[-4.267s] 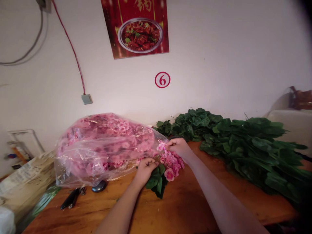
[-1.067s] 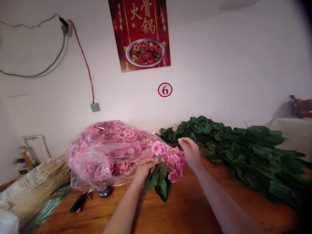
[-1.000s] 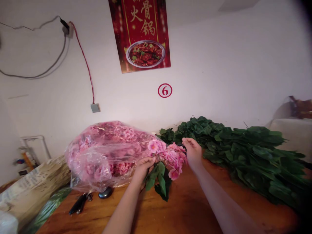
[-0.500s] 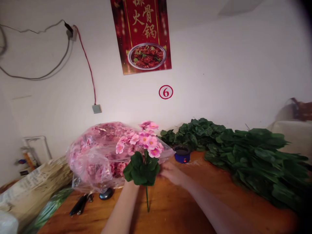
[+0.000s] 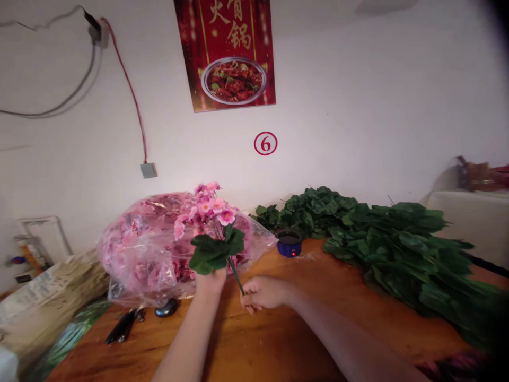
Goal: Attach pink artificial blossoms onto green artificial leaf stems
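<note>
An artificial flower spray (image 5: 217,207) with pink blossoms, broad green leaves and a thin green stem is tilted in front of me above the table. My left hand (image 5: 212,279) is closed on it just below the leaves, which hide most of the fingers. The lower end of the stem is pinched between the thumb and fingers of my right hand (image 5: 265,293). Behind the spray lies a clear plastic bag (image 5: 137,265) full of pink artificial blossoms. To the right spreads a large heap of green artificial leaves (image 5: 382,239).
A small blue round device (image 5: 289,244) with a red light stands near the leaf heap. Black-handled cutters (image 5: 122,324) and a dark rounded object (image 5: 166,307) lie on the wooden table (image 5: 246,350). Brown wrapped sacking (image 5: 51,297) is at the left.
The spray has shifted left and tilted. My right hand has come down from behind the leaves to pinch the stem's lower end. The view has turned slightly right.
</note>
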`<state>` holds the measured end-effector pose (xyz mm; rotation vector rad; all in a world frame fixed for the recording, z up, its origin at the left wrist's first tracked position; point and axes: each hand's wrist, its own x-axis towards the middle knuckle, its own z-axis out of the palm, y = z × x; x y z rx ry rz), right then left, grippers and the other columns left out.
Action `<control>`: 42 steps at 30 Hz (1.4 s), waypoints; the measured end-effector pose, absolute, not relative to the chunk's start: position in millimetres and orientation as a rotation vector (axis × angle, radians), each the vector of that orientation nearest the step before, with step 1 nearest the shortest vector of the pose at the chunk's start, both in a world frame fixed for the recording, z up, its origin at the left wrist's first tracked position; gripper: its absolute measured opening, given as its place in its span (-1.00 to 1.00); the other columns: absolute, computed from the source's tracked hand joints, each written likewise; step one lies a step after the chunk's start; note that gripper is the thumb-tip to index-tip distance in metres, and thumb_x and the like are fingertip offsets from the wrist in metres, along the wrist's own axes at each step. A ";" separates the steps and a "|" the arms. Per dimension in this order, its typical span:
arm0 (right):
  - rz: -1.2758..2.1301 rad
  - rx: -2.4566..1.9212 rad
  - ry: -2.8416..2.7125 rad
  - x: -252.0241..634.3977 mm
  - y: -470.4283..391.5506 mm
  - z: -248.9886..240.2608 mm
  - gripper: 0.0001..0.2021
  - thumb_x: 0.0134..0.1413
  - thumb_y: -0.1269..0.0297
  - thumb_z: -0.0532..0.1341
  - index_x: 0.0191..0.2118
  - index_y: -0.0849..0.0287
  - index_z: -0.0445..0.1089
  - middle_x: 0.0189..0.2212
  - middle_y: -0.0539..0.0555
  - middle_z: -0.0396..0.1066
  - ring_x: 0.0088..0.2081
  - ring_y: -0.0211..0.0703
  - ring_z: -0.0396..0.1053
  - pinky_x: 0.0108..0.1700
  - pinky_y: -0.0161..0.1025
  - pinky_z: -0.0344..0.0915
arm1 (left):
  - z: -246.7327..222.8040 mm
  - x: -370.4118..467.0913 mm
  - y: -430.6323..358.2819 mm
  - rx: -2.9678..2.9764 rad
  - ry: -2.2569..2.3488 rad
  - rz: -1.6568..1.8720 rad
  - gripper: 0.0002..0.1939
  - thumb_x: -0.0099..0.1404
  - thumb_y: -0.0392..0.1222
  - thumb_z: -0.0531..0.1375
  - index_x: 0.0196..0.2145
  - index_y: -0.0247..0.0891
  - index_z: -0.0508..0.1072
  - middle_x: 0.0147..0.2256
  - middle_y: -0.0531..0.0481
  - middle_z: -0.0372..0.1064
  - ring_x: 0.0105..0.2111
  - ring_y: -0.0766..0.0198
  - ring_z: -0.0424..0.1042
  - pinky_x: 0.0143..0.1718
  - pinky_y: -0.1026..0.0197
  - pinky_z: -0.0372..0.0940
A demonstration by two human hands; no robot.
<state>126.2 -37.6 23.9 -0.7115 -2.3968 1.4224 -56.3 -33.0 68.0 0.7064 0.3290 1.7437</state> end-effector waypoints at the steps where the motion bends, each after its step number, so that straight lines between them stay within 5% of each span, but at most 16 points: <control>1: 1.421 -0.666 -2.360 128.3 -37.6 27.7 -0.82 0.09 0.31 0.10 -0.46 0.25 0.34 -0.59 -0.06 0.33 -0.64 -0.44 0.15 -0.59 -0.46 0.04 | 69.6 -51.5 -33.9 0.589 0.285 1.836 -0.90 0.19 -0.21 0.13 -0.43 -0.18 0.44 -0.46 0.03 0.44 -0.43 0.27 0.41 -0.41 0.24 0.33; 4: 1.432 -0.531 -2.223 135.2 -39.6 42.6 -0.78 0.12 0.25 0.10 -0.49 0.24 0.28 -0.56 -0.05 0.33 -0.63 -0.43 0.19 -0.56 -0.43 0.08 | 72.8 -40.4 -35.2 0.498 0.185 1.862 -0.90 0.15 -0.28 0.10 -0.42 -0.24 0.43 -0.44 0.00 0.42 -0.39 0.26 0.40 -0.34 0.20 0.33; 10: 1.324 -0.210 -1.803 157.6 -44.8 75.1 -0.69 0.05 0.02 0.18 -0.43 0.21 0.32 -0.58 -0.03 0.27 -0.60 -0.37 0.18 -0.53 -0.36 0.11 | 69.5 -35.7 -37.5 0.635 0.185 1.639 -0.82 0.14 -0.23 0.14 -0.57 -0.31 0.30 -0.62 0.08 0.12 -0.59 0.38 0.18 -0.53 0.29 0.17; 17: 1.308 -0.038 -1.495 196.6 -43.4 92.5 -0.44 -0.39 -0.18 0.36 -0.27 0.09 0.32 -0.49 -0.03 0.29 -0.55 -0.31 0.19 -0.48 -0.30 0.12 | 63.8 -31.2 -38.4 0.727 0.197 1.582 -0.79 0.17 -0.19 0.12 -0.58 -0.30 0.29 -0.61 0.06 0.09 -0.57 0.36 0.17 -0.51 0.27 0.16; 26: 1.381 -0.157 -1.755 187.7 -35.6 82.9 -0.72 -0.14 0.11 0.34 -0.38 0.24 0.41 -0.48 0.02 0.36 -0.49 -0.32 0.27 -0.42 -0.33 0.20 | 66.7 -25.7 -42.1 0.786 0.302 1.537 -0.77 0.16 -0.14 0.12 -0.58 -0.29 0.30 -0.63 0.07 0.09 -0.59 0.34 0.17 -0.52 0.25 0.18; 31: 1.384 -0.258 -1.795 178.1 -32.4 78.1 -0.70 -0.15 0.09 0.34 -0.36 0.24 0.44 -0.50 0.01 0.38 -0.49 -0.33 0.27 -0.41 -0.35 0.23 | 67.4 -26.1 -41.9 0.793 0.319 1.539 -0.77 0.15 -0.12 0.12 -0.58 -0.29 0.31 -0.63 0.06 0.11 -0.58 0.33 0.19 -0.50 0.23 0.21; 42: 0.754 -0.593 -1.955 228.2 -108.4 91.4 -0.79 0.00 0.12 0.23 -0.45 0.18 0.44 -0.53 0.00 0.35 -0.49 -0.28 0.22 -0.44 -0.34 0.14 | 63.6 -22.9 -38.4 0.808 0.359 1.532 -0.80 0.12 -0.14 0.13 -0.57 -0.30 0.32 -0.62 0.05 0.14 -0.59 0.33 0.19 -0.51 0.25 0.19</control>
